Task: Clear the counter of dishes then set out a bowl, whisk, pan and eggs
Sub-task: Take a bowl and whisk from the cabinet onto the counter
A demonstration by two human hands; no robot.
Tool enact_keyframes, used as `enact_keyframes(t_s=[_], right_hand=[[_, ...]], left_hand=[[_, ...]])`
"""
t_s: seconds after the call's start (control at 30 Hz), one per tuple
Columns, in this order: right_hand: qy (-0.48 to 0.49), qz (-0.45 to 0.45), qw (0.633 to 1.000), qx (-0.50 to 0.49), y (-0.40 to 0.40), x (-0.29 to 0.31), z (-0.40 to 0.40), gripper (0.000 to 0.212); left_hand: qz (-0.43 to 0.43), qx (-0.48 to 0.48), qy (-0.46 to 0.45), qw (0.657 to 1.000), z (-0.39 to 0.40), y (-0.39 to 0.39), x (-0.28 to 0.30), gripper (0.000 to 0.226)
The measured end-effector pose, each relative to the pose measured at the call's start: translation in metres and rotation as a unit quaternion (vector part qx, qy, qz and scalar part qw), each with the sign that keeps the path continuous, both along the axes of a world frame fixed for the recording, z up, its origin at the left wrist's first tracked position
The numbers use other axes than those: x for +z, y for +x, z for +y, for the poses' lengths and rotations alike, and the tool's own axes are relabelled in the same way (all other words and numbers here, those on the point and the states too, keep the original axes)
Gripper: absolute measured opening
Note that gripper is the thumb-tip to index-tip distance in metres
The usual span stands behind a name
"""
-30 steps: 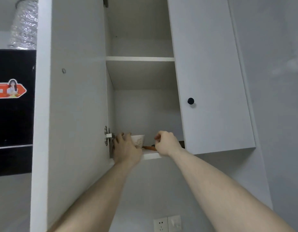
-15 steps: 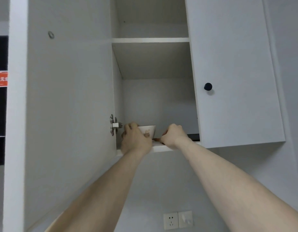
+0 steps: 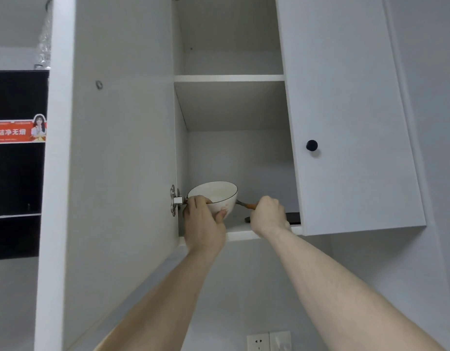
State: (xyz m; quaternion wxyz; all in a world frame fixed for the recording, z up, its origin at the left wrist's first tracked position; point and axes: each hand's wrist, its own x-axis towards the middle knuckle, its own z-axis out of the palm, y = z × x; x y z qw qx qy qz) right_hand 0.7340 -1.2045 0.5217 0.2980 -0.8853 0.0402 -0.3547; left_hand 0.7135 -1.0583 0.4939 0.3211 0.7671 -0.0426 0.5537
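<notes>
On the lowest cupboard shelf, the left hand is gripping the white bowl, fingers over the near rim and thumb on its outer wall, tilting its mouth toward the viewer. At three o'clock from the bowl, the right hand is closing around an orange-handled utensil, probably the whisk; its long axis is running from ten o'clock to four o'clock, its far end hidden behind the bowl.

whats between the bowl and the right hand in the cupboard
In the head view, a thin utensil handle, metal then orange, spans the gap from behind the bowl into the right hand, which grips it. The left hand holds the bowl.
</notes>
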Motion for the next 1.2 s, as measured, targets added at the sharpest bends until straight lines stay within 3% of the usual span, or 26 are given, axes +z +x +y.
enact_keyframes(t_s=[0.17, 0.37, 0.6, 0.7, 0.9, 1.03, 1.2], right_hand=[[0.011, -0.026, 0.999, -0.017, -0.003, -0.001, -0.001, 0.024], [0.049, -0.119, 0.991, 0.024, -0.006, -0.002, -0.005, 0.032], [0.191, -0.248, 0.946, 0.084, -0.054, -0.027, -0.014, 0.033], [0.268, -0.258, 0.923, 0.099, -0.092, -0.041, -0.017, 0.032], [0.389, -0.226, 0.882, 0.143, -0.184, -0.099, -0.009, 0.029], [0.404, -0.178, 0.886, 0.141, -0.244, -0.162, 0.005, 0.029], [0.417, -0.048, 0.895, 0.152, -0.324, -0.254, 0.045, 0.026]], left_hand=[[-0.027, -0.048, -0.005, 0.998, 0.002, -0.006, -0.001, 0.032], [-0.054, -0.098, -0.015, 0.994, -0.002, -0.034, -0.009, 0.034], [-0.051, -0.157, 0.042, 0.985, 0.007, -0.097, -0.022, 0.031], [-0.028, -0.184, 0.058, 0.981, 0.017, -0.133, -0.037, 0.031], [0.033, -0.224, 0.121, 0.966, 0.044, -0.225, -0.093, 0.028], [0.081, -0.243, 0.155, 0.954, 0.073, -0.292, -0.136, 0.032], [0.176, -0.25, 0.134, 0.943, 0.134, -0.381, -0.206, 0.035]])
